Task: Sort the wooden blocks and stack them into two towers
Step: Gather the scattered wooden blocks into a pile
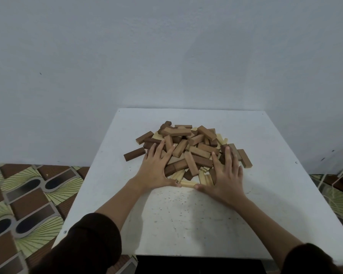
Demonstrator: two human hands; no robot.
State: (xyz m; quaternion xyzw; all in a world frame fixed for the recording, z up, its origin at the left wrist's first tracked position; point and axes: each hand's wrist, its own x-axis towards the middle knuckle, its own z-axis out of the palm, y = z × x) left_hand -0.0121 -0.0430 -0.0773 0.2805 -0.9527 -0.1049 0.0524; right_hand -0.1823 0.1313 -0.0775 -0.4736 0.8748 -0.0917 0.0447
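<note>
The pile of blocks point(188, 147) sits in the middle of the surface point(186, 218). The left hand point(156, 171) and right hand point(227, 175) lie flat and open on the pile. A hard push could slide blocks off the edge.

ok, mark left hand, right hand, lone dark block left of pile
left hand point(156, 170): head view, back of hand
right hand point(227, 175): head view, back of hand
lone dark block point(134, 154): head view, top face

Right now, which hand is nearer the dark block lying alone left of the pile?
Left. The left hand lies flat just right of the lone dark block; the right hand rests on the pile's other side, farther right.
</note>
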